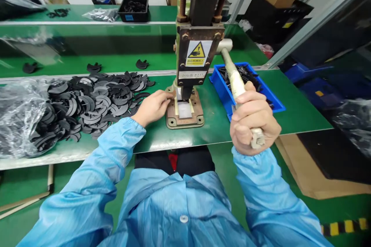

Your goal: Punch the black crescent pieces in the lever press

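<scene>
Right hand (pixel 255 121) closed round the lever (pixel 232 73); press (pixel 199 34) between both hands; parts (pixel 98 100) beside the left hand (pixel 155 107), fingertips near the ram (pixel 188 92), grip unclear. Apparently positioning; pressing would require fingers clear.

Press with lever in the hand

The press (pixel 181 32) stands upright on the green desk (pixel 156 137). Its body is of worn brown metal, and its front carries a label (pixel 198 53) with a yellow warning triangle. The flat base (pixel 198 104) has holes at its corners and bears a pale plate (pixel 184 110) below the dark punch (pixel 188 92); whether these two touch, I cannot tell. The lever (pixel 232 71), whitish and scuffed, slopes from the press's right side down into the right hand (pixel 255 119), which grips it.
</scene>
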Available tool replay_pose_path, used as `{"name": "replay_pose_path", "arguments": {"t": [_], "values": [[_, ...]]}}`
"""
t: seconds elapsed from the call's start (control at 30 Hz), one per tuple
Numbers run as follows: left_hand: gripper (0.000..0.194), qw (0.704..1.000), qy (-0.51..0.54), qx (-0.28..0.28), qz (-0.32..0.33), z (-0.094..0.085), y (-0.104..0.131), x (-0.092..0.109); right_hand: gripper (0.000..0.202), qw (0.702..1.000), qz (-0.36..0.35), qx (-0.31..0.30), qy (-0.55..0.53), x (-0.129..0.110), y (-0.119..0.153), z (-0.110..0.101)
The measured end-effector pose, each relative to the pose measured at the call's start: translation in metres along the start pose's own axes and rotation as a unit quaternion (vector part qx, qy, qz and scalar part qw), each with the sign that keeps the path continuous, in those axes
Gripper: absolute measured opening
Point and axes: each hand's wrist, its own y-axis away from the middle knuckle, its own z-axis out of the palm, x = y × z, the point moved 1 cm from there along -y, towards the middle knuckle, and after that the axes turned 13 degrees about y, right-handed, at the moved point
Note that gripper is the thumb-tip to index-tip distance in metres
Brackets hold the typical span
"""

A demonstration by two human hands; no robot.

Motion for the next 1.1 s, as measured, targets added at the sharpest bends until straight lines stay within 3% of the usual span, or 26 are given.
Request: {"name": "replay_pose_path", "arguments": {"t": [0.17, 0.27, 0.37, 0.53, 0.67, 0.8, 0.93, 1.0, 1.1], "values": [[0.038, 0.989, -0.116, 0.015, -0.095, -0.059, 0.016, -0.037, 0.037, 0.999, -0.005, 0.041, -0.016, 0.004, 0.000, 0.009], [0.038, 0.978, -0.165, -0.029, -0.127, -0.073, 0.021, -0.053, 0.041, 0.998, -0.004, 0.057, -0.023, 0.006, 0.001, 0.012], [0.042, 0.971, -0.193, -0.073, -0.125, -0.065, 0.013, -0.058, 0.043, 0.998, -0.004, 0.064, -0.024, 0.005, 0.002, 0.013], [0.057, 0.945, -0.259, -0.146, -0.138, -0.042, -0.020, -0.061, 0.043, 0.998, 0.001, 0.056, -0.007, 0.004, 0.001, 0.011], [0.050, 0.939, -0.260, -0.175, -0.145, -0.036, -0.041, -0.065, 0.041, 0.998, -0.004, 0.060, -0.007, 0.004, 0.002, 0.010], [0.043, 0.962, -0.196, -0.128, -0.138, -0.029, -0.044, -0.066, 0.038, 0.998, -0.002, 0.059, -0.014, 0.006, 0.002, 0.012], [0.017, 0.984, -0.128, -0.079, -0.098, -0.023, -0.035, -0.061, 0.035, 0.998, -0.010, 0.066, -0.017, 0.006, 0.001, 0.014], [0.018, 0.990, -0.090, -0.027, -0.104, -0.024, -0.031, -0.057, 0.036, 0.998, -0.012, 0.064, -0.016, 0.006, 0.001, 0.014], [0.030, 0.983, 0.020, 0.047, -0.177, -0.028, -0.028, -0.049, 0.037, 0.998, -0.012, 0.066, -0.019, 0.006, 0.002, 0.014]]}}
